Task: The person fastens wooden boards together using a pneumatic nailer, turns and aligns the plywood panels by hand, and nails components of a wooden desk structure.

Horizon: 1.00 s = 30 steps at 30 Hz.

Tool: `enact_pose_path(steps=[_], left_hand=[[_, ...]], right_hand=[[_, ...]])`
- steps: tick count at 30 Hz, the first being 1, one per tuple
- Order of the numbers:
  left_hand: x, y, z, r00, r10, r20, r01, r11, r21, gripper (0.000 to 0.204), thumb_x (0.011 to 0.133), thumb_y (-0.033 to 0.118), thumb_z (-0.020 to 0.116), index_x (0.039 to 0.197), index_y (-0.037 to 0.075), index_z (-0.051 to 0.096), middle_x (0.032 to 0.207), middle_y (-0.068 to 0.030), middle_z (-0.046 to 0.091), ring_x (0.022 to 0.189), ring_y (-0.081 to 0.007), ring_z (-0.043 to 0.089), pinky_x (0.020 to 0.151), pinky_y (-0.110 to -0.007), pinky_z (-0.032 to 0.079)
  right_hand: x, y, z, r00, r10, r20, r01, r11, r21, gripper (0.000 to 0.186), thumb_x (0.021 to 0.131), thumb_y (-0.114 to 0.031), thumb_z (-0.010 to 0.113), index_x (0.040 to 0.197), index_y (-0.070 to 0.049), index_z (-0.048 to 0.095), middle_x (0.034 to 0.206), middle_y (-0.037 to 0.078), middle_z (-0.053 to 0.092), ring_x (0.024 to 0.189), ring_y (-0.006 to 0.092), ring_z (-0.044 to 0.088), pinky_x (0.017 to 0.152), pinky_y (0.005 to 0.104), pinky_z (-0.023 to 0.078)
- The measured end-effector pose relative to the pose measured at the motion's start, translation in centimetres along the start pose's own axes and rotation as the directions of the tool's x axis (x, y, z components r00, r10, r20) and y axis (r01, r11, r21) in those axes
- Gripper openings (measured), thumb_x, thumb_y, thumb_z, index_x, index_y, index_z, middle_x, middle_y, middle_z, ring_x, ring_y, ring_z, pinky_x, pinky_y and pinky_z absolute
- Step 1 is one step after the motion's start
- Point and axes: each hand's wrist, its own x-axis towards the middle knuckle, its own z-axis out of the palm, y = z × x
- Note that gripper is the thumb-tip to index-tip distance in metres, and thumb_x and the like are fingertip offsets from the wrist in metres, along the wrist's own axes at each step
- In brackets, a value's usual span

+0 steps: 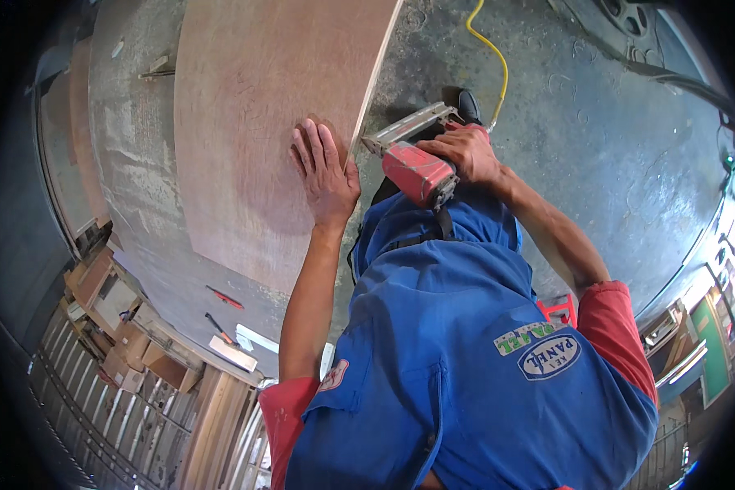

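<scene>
A large plywood panel [257, 122] lies on the worktable at the left, its pale edge running along the side nearest my body. My left hand [328, 175] presses flat on the panel close to that edge, fingers stretched out and holding nothing. A red pneumatic nail gun [420, 173] with a grey metal magazine is in my right hand [465, 153], whose fingers wrap round its handle. The gun's nose points left at the panel's edge; whether it touches, I cannot tell. A yellow air hose [502, 69] runs from the gun's handle away along the floor.
The grey worktable [135, 155] carries a red-handled tool [224, 297] and a hammer [218, 328] near its left front. Beyond stand cardboard boxes [131, 347] and wooden strips [220, 425]. Grey concrete floor [588, 163] spreads to the right, with a green board [714, 351] farther off.
</scene>
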Motion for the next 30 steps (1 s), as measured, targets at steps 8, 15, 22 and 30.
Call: enact_pose_path(steps=[8,15,22,30], left_hand=[[1.2,0.9,0.4,0.976,-0.169,-0.14,0.15,0.979,-0.137,0.074,0.082,0.032,0.064,0.144,0.004,0.035,0.152,-0.0128,0.03,0.141,-0.0349,0.026,0.113,-0.052,0.021],[0.6,1.5,-0.3,0.935,-0.294,-0.2,0.245,0.94,-0.238,0.068,0.085,0.029,0.062,0.143,0.003,0.037,0.152,-0.0125,0.032,0.14,-0.0351,0.028,0.113,-0.052,0.022],[0.0,1.7,-0.1,0.925,-0.316,-0.209,0.243,0.918,-0.314,0.063,0.086,0.026,0.059,0.142,0.004,0.039,0.151,-0.0098,0.032,0.14,-0.0313,0.028,0.114,-0.049,0.023],[0.0,1.8,-0.2,0.917,-0.34,-0.207,0.261,0.907,-0.33,0.062,0.087,0.028,0.057,0.142,0.005,0.04,0.151,-0.0087,0.032,0.141,-0.0292,0.027,0.115,-0.047,0.022]], right_hand=[[2.3,-6.0,-6.6,0.987,0.102,0.127,-0.086,0.988,-0.129,0.042,0.068,-0.023,0.071,0.108,-0.014,0.066,0.087,0.01,0.069,0.081,0.0311,0.066,0.067,0.0417,0.052],[8.6,-11.8,-9.7,0.882,0.423,0.21,-0.354,0.886,-0.299,0.044,0.065,-0.022,0.075,0.107,-0.012,0.069,0.085,0.019,0.067,0.081,0.0386,0.065,0.068,0.0435,0.052],[12.2,-13.2,-9.6,0.906,0.369,0.21,-0.28,0.891,-0.356,0.03,0.065,-0.017,0.077,0.089,-0.001,0.068,0.071,0.022,0.064,0.073,0.0379,0.066,0.064,0.0394,0.051],[10.5,-10.0,-9.7,0.838,0.417,0.351,-0.156,0.801,-0.578,0.035,0.069,-0.022,0.072,0.103,-0.015,0.07,0.081,0.019,0.067,0.079,0.0379,0.066,0.069,0.0449,0.052]])
